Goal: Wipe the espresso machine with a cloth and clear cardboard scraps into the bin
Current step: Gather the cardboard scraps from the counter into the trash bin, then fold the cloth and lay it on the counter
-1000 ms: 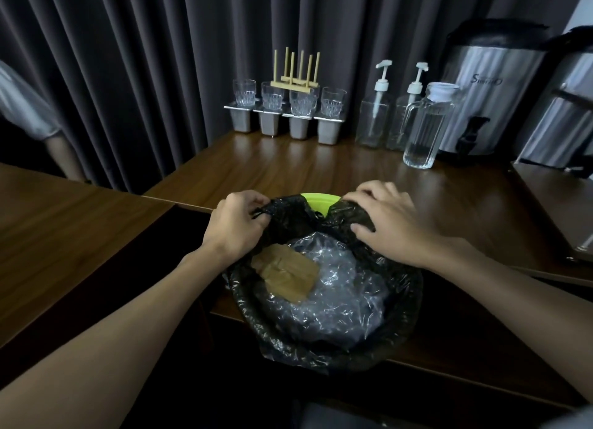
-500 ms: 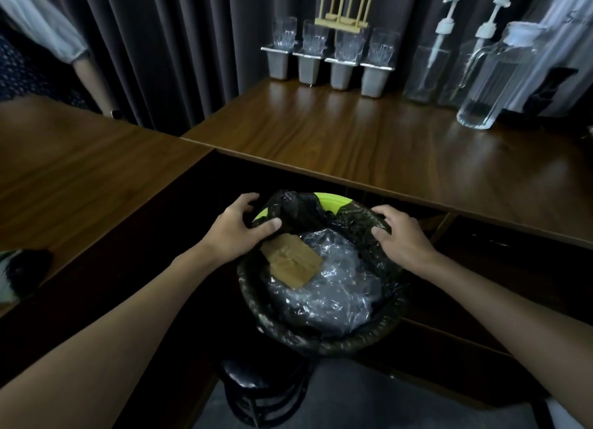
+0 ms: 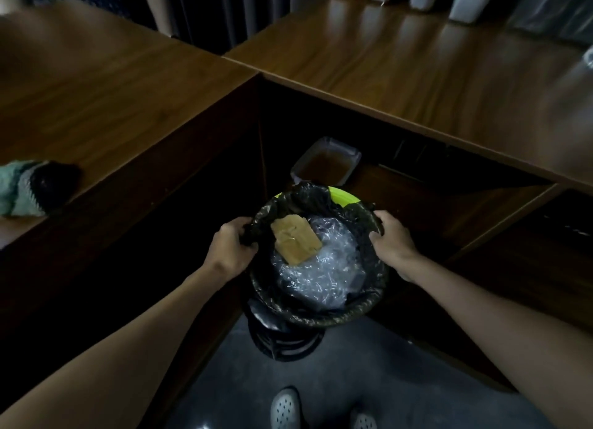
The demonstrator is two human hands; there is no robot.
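Gripping bin (image 3: 324,319): left hand (image 3: 231,248), right hand (image 3: 390,238).

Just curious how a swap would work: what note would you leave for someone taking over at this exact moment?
Left hand: grips the liner at the bin's left rim.
Right hand: grips the liner at the right rim.
Scrap: in the bin, lying on plastic wrap.
Cloth: on the left counter, in neither hand.
Done: one cardboard scrap binned.
Left: the espresso machine is out of view, so the wiping is unconfirmed; check for more scraps.
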